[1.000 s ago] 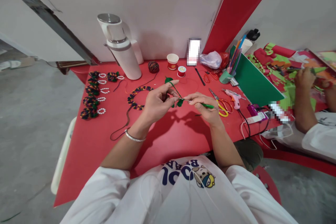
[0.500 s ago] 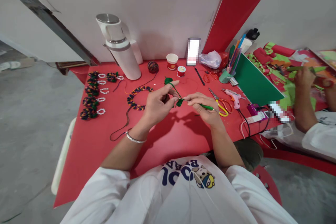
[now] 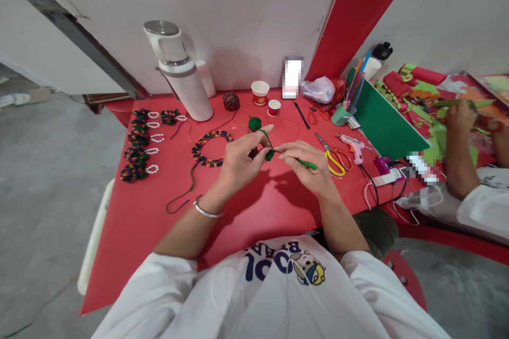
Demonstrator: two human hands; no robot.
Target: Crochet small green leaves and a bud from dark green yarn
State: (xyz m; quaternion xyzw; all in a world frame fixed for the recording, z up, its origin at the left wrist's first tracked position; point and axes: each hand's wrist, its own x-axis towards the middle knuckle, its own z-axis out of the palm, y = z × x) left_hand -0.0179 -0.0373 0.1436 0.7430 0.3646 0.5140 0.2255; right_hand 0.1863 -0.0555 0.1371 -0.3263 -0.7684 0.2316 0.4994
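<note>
My left hand (image 3: 242, 161) pinches a small green crochet piece (image 3: 270, 154), with green yarn running over its raised forefinger back to a green yarn ball (image 3: 255, 123) on the red table (image 3: 143, 212). My right hand (image 3: 308, 167) is closed on a green-handled crochet hook (image 3: 306, 163), whose tip is at the piece. Both hands hover just above the table's middle, close together.
A white thermos jug (image 3: 181, 77) stands at the back left. Multicoloured yarn flowers with pearl loops (image 3: 139, 143) and a yarn ring (image 3: 210, 148) lie left. Yellow scissors (image 3: 333, 158), a glue gun (image 3: 352, 144) and a pen cup (image 3: 344, 112) lie right. Another person's hands (image 3: 463, 122) work at far right.
My hands have drawn slightly closer together, and the hook has tilted and pushed into the green piece. The view has shifted a little.
</note>
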